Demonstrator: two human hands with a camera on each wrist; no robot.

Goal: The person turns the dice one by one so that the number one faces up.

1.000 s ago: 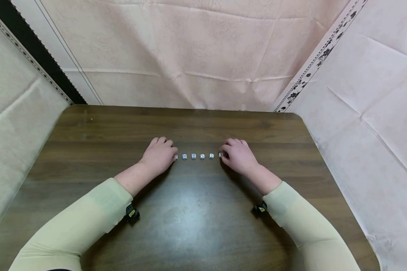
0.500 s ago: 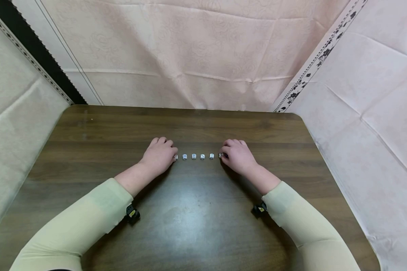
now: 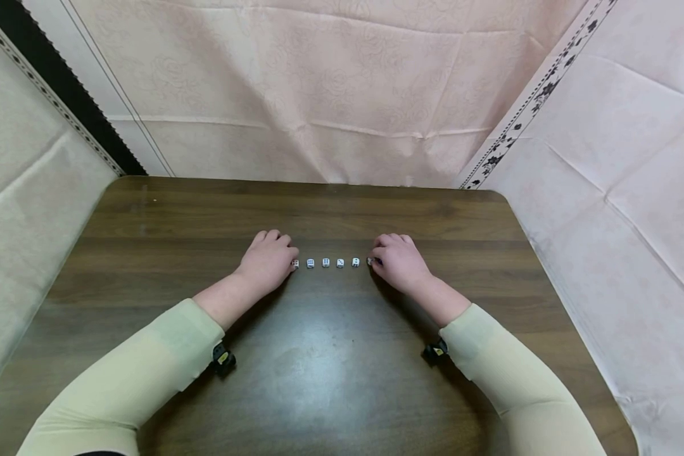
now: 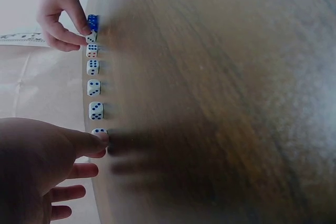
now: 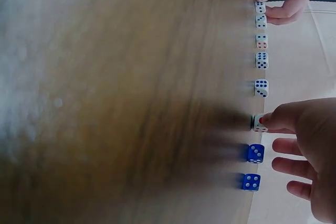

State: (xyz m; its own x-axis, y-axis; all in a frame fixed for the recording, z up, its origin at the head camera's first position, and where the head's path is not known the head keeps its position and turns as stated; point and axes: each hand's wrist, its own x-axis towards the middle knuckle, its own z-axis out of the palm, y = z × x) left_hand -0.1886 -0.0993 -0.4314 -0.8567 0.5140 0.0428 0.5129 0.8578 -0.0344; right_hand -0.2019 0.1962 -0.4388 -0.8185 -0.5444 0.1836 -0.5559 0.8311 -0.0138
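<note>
Several white dice with dark and red pips stand in a straight, spaced row on the brown table, among them a middle die (image 3: 325,263). At the row's left end my left hand (image 3: 265,263) pinches a white die (image 4: 98,131) between thumb and finger. My right hand (image 3: 401,263) pinches the white die (image 5: 256,125) at the right end, its thumb covering part of it. Beneath that hand's other fingers, in the right wrist view, two blue dice, a nearer one (image 5: 255,153) and a farther one (image 5: 251,182), continue the line. The head view hides them behind the right hand.
The wooden table (image 3: 319,215) has rounded far corners. Pale cloth (image 3: 342,95) hangs behind it, with more cloth at both sides. A small black camera (image 3: 223,360) sits at the left wrist and another black camera (image 3: 435,351) at the right.
</note>
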